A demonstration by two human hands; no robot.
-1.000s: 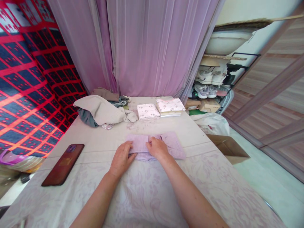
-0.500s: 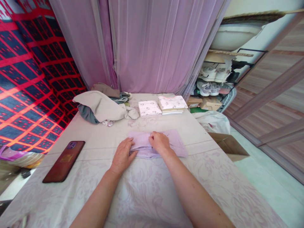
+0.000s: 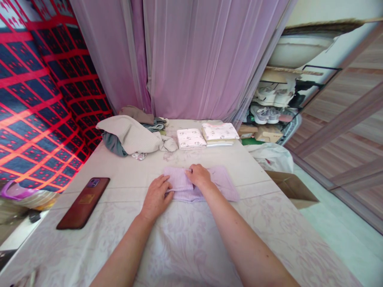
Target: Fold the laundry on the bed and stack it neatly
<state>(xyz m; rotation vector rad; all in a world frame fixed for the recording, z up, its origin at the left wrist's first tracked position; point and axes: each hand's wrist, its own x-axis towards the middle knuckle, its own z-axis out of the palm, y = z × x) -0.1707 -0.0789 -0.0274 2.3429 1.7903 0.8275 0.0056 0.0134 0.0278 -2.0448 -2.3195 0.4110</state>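
To fold well, the edges of the lilac cloth should line up and the crease be pressed flat before letting go. The cloth lies mid-tabletop, beyond both wrists. The left hand rests on its near-left edge, fingers loosely spread; the right hand pinches a folded layer at its middle.

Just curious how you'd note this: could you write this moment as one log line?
left hand: on lilac cloth edge | right hand: pressing fold | phone: left | clothes heap: behind
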